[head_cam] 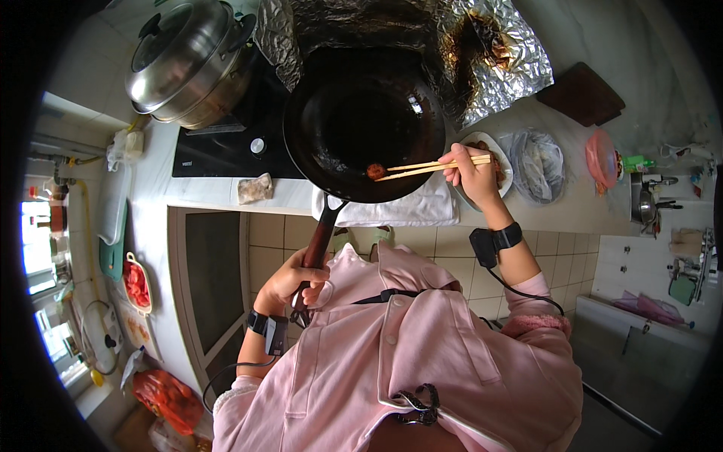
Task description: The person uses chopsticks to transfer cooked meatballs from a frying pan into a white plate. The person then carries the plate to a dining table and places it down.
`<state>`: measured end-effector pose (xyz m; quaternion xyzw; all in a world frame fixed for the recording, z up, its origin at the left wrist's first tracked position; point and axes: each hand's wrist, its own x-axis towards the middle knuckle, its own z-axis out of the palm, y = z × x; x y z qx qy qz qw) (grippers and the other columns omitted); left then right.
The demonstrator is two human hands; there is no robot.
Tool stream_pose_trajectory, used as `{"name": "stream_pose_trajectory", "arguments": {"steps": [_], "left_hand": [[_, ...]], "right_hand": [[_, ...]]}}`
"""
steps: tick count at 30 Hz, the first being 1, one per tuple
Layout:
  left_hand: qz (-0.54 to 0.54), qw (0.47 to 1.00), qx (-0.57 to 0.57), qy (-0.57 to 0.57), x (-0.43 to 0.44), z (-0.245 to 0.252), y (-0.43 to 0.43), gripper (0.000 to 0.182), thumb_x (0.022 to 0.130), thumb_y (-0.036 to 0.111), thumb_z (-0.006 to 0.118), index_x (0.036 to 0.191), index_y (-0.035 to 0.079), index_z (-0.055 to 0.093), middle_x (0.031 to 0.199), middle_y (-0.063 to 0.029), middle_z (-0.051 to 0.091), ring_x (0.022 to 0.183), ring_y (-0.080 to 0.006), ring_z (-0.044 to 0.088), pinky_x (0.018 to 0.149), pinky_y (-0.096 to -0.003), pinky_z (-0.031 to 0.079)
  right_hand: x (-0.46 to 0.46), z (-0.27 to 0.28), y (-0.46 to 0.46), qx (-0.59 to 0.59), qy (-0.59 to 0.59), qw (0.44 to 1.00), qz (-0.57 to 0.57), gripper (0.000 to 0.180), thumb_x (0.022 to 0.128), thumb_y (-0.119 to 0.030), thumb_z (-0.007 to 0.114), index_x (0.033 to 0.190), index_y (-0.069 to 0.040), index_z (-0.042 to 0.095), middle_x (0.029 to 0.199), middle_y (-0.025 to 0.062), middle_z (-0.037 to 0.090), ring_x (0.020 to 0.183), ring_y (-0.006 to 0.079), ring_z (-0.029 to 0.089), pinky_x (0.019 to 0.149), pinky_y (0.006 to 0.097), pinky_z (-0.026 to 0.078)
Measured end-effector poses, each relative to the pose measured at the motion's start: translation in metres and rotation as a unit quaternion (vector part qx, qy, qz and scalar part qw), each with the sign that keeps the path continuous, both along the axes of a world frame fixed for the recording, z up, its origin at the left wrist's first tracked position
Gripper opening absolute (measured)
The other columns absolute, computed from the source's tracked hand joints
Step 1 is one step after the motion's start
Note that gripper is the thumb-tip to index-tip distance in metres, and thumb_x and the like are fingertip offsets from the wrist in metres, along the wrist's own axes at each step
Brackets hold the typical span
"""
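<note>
My left hand [299, 281] grips the dark wooden handle [321, 234] of a black wok [361, 124] at the stove's front. In my right hand [469, 172] is a pair of wooden chopsticks [432, 166], their tips at a small reddish-brown piece of food [375, 172] by the wok's near right wall. Whether the tips pinch it, I cannot tell. Behind my right hand stands a white plate [508, 178] with browned food pieces, partly hidden. A white towel [390, 209] lies under the wok's near edge.
A lidded steel steamer pot [186, 68] stands at the back left of the black cooktop [226, 150]. Stained aluminium foil [508, 62] surrounds the wok's far side. A folded cloth [255, 188] lies at the counter's front. Right of the plate is a plastic-lined bowl [536, 164].
</note>
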<state>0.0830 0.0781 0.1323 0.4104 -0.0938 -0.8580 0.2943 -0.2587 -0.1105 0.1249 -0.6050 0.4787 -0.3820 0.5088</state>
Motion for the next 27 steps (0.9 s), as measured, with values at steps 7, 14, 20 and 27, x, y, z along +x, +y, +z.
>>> {"name": "stream_pose_trajectory", "arguments": {"steps": [7,14,20,27], "left_hand": [[0.004,1.000,-0.002,-0.030,-0.003,0.001,0.001,0.024,0.079,-0.005,0.059,0.094,0.005,0.044,0.055,-0.0021,0.040,0.035,-0.0108,0.039,0.032,-0.0264,0.029],[0.003,1.000,-0.004,0.020,0.000,-0.007,-0.001,0.025,0.078,-0.007,0.058,0.095,0.004,0.042,0.057,-0.0044,0.042,0.036,-0.0127,0.041,0.033,-0.0288,0.036],[-0.001,1.000,-0.002,0.003,0.000,-0.008,-0.001,0.026,0.078,-0.008,0.059,0.096,0.003,0.044,0.058,-0.0049,0.043,0.037,-0.0131,0.042,0.033,-0.0291,0.036],[-0.005,1.000,-0.006,0.005,-0.001,-0.005,-0.002,0.026,0.078,-0.007,0.059,0.094,0.004,0.042,0.058,-0.0043,0.043,0.037,-0.0122,0.041,0.033,-0.0289,0.035]], "right_hand": [[-0.035,0.001,0.022,-0.061,-0.052,0.993,-0.082,0.043,0.103,-0.029,0.048,0.084,0.003,0.069,0.064,0.0071,0.064,0.051,0.0078,0.056,0.048,0.0205,0.044],[-0.141,0.021,0.062,-0.107,0.016,0.941,-0.322,0.047,0.104,-0.032,0.046,0.086,0.005,0.068,0.064,0.0091,0.064,0.052,0.0120,0.057,0.049,0.0239,0.045],[-0.156,-0.005,0.081,-0.009,0.094,0.952,-0.292,0.036,0.099,-0.027,0.058,0.085,0.004,0.070,0.064,0.0048,0.062,0.053,0.0087,0.054,0.050,0.0225,0.044],[-0.149,0.025,0.073,-0.014,0.119,0.945,-0.303,0.029,0.097,-0.022,0.061,0.084,0.001,0.072,0.063,0.0024,0.062,0.054,0.0063,0.053,0.050,0.0203,0.042]]}}
